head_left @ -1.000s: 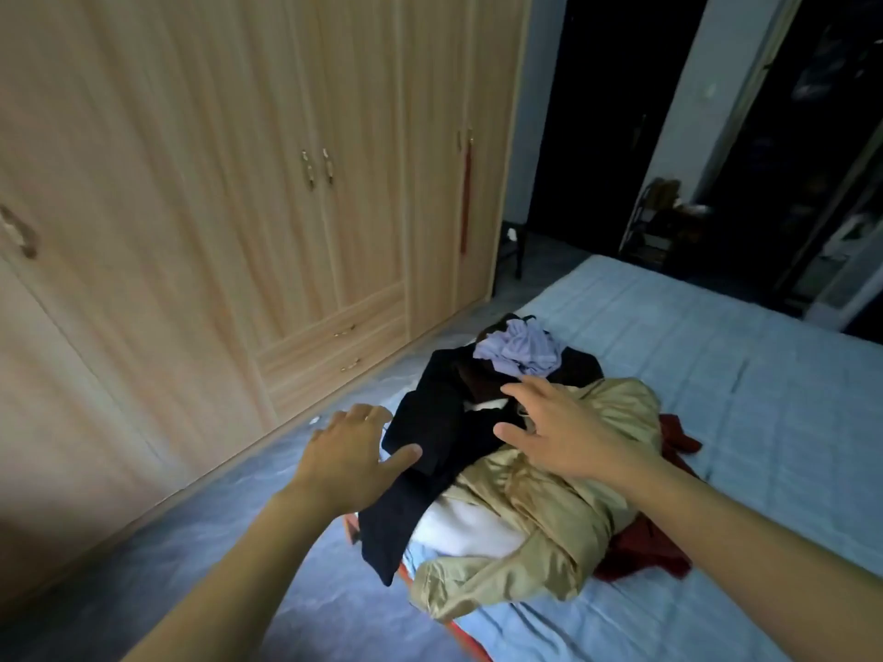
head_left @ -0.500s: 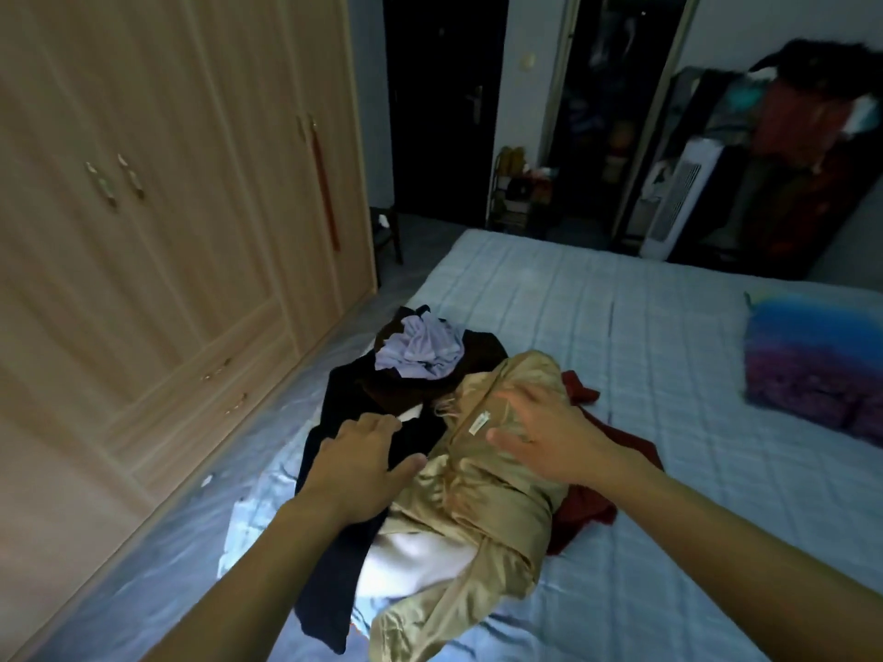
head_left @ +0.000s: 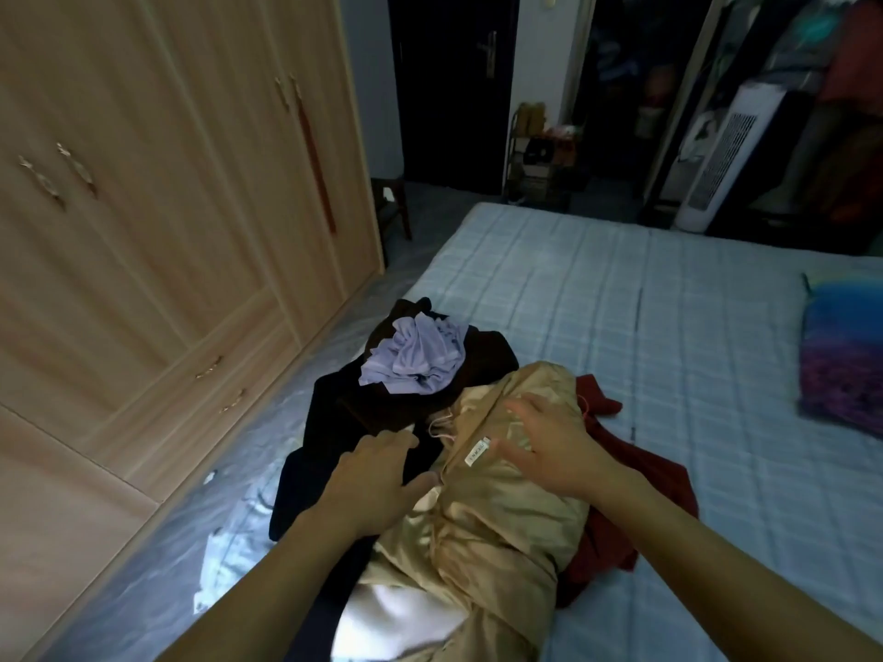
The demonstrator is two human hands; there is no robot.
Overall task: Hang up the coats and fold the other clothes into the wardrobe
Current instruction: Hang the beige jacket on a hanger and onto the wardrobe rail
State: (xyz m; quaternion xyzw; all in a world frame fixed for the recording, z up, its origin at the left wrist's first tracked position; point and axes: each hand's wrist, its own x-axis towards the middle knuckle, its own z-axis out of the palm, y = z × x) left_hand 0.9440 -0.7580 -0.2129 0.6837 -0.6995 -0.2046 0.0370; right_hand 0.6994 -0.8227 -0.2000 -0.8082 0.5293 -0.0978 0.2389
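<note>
Two open hands, left hand (head_left: pixel 377 480) and right hand (head_left: pixel 554 446), over one gold garment (head_left: pixel 497 527).

white tower fan (head_left: pixel 719 150) by dark door (head_left: pixel 454 88); colourful cushion (head_left: pixel 843 355) on bed (head_left: pixel 621 298).

You have a heap of clothes at the lower centre of the frame, on the bed's left edge: a shiny gold satin garment (head_left: pixel 482 518) with a white label lies crumpled on top, a black garment (head_left: pixel 329 422) spreads to its left, a dark red one (head_left: pixel 621 475) shows at its right, and a bunched lilac piece (head_left: pixel 415 360) sits above. The wooden wardrobe (head_left: pixel 143 183) fills the left, doors closed.
</note>
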